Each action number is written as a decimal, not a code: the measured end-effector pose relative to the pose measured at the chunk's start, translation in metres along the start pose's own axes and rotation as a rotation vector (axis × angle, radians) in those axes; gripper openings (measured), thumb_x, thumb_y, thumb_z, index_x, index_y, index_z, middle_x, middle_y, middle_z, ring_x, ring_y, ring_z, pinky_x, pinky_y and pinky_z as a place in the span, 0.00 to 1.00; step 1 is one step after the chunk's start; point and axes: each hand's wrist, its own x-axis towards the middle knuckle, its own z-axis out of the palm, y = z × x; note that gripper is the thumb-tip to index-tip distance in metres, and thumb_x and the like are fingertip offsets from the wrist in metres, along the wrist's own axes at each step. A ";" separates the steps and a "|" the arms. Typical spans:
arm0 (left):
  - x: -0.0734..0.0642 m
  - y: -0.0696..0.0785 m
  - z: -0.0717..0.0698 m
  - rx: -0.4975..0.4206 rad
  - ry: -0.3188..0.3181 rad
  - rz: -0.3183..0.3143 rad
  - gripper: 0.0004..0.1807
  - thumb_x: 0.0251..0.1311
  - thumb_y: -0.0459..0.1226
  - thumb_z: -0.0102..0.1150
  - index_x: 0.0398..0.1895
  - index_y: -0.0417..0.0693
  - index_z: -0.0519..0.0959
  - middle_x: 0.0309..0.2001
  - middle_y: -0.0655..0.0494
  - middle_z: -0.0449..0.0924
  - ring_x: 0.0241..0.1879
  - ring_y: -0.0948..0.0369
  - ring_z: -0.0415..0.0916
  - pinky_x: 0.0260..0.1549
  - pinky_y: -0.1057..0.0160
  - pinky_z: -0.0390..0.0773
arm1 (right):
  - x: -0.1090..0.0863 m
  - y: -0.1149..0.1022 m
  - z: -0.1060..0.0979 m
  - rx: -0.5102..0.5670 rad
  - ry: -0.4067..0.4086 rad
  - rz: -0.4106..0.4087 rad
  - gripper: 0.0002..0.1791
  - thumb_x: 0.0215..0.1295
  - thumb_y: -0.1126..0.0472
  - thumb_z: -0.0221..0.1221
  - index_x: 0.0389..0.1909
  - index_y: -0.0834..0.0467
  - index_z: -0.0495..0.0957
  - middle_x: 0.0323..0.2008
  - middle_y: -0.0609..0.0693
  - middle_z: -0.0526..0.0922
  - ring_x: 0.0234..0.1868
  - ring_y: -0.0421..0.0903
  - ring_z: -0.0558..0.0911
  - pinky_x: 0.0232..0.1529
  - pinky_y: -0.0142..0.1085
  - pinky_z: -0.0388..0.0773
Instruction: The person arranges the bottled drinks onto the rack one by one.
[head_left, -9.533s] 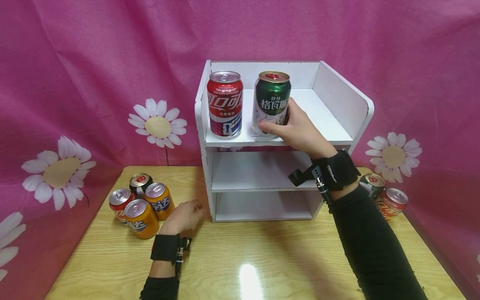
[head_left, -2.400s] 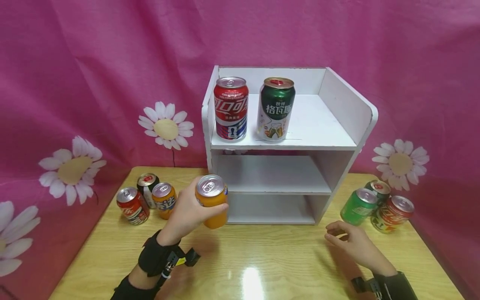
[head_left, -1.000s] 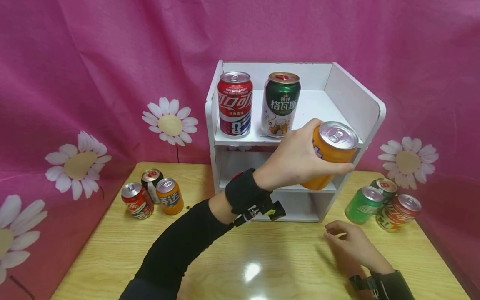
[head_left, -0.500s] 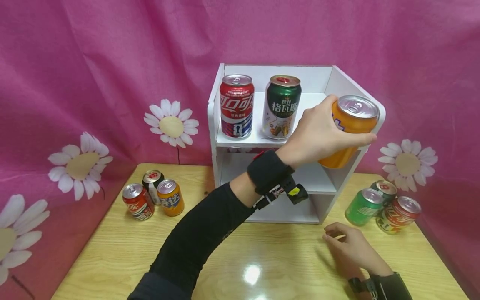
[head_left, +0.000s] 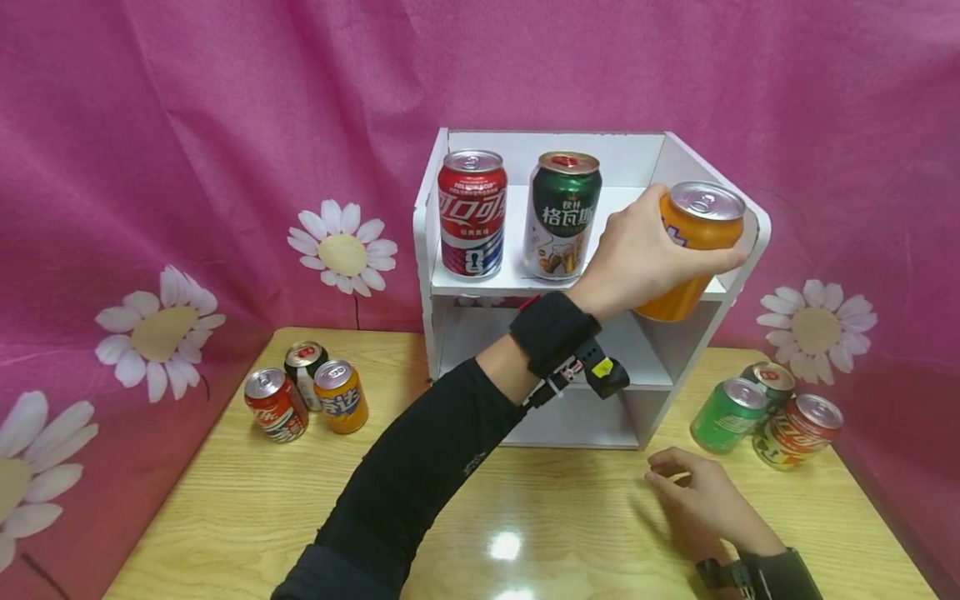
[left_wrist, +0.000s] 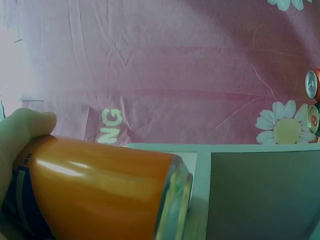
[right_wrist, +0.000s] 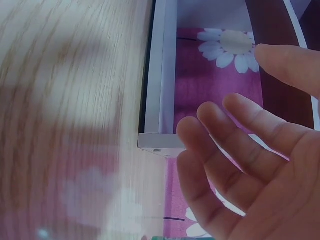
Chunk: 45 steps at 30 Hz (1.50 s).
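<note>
The orange can (head_left: 701, 232), near upright with its top leaning right, is in the left hand (head_left: 637, 250), thumb and fingers wrapped round it, by the top shelf's (head_left: 622, 204) right front, the right hand (head_left: 705, 498), loosely curled and holding nothing, farther off near the table (head_left: 570, 517).

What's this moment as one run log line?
left hand: grips orange can in front of top shelf's right end | right hand: loosely curled, holds nothing | top shelf: red can, green-white can, upright
</note>
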 end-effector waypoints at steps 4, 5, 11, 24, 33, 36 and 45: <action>0.005 -0.001 0.002 0.011 0.018 -0.011 0.31 0.41 0.49 0.74 0.48 0.55 0.68 0.35 0.69 0.74 0.34 0.71 0.73 0.31 0.73 0.71 | 0.000 0.001 0.000 -0.004 -0.008 0.011 0.11 0.62 0.57 0.62 0.40 0.60 0.79 0.34 0.45 0.82 0.37 0.37 0.79 0.35 0.33 0.78; 0.006 -0.001 0.003 0.012 0.019 -0.017 0.31 0.41 0.49 0.74 0.47 0.55 0.68 0.35 0.69 0.73 0.34 0.71 0.72 0.31 0.73 0.71 | 0.000 0.001 -0.001 -0.005 -0.009 0.012 0.11 0.62 0.57 0.62 0.40 0.60 0.79 0.34 0.45 0.82 0.37 0.38 0.79 0.35 0.33 0.78; 0.013 -0.002 0.004 -0.042 0.032 -0.062 0.33 0.42 0.49 0.74 0.49 0.55 0.65 0.37 0.66 0.72 0.34 0.70 0.72 0.30 0.72 0.72 | 0.001 0.000 0.001 -0.005 -0.004 -0.006 0.10 0.62 0.58 0.62 0.40 0.60 0.79 0.35 0.45 0.82 0.37 0.38 0.79 0.35 0.33 0.78; 0.025 -0.005 0.005 -0.040 0.026 -0.083 0.34 0.45 0.49 0.72 0.52 0.55 0.63 0.38 0.65 0.70 0.35 0.70 0.71 0.30 0.73 0.73 | 0.005 -0.001 0.005 0.005 -0.032 -0.008 0.12 0.64 0.56 0.61 0.42 0.61 0.79 0.35 0.46 0.82 0.38 0.42 0.80 0.36 0.34 0.78; 0.026 -0.010 0.008 -0.037 0.058 -0.053 0.32 0.45 0.49 0.72 0.50 0.54 0.65 0.37 0.66 0.71 0.35 0.71 0.72 0.31 0.74 0.71 | 0.005 0.000 0.007 0.016 -0.045 0.010 0.11 0.63 0.57 0.61 0.41 0.61 0.79 0.34 0.45 0.82 0.37 0.41 0.80 0.36 0.33 0.78; 0.025 -0.011 0.010 -0.042 0.091 -0.069 0.34 0.45 0.50 0.72 0.52 0.54 0.64 0.37 0.66 0.71 0.36 0.71 0.71 0.33 0.74 0.70 | 0.005 0.000 0.007 0.014 -0.049 0.010 0.12 0.63 0.57 0.61 0.42 0.61 0.79 0.35 0.46 0.82 0.38 0.42 0.80 0.36 0.33 0.78; 0.020 -0.018 0.019 -0.053 0.086 -0.107 0.42 0.51 0.52 0.66 0.65 0.53 0.55 0.42 0.62 0.70 0.40 0.69 0.70 0.38 0.72 0.70 | 0.008 -0.001 0.008 0.016 -0.046 0.001 0.11 0.63 0.57 0.61 0.41 0.60 0.79 0.35 0.46 0.82 0.37 0.41 0.80 0.36 0.33 0.78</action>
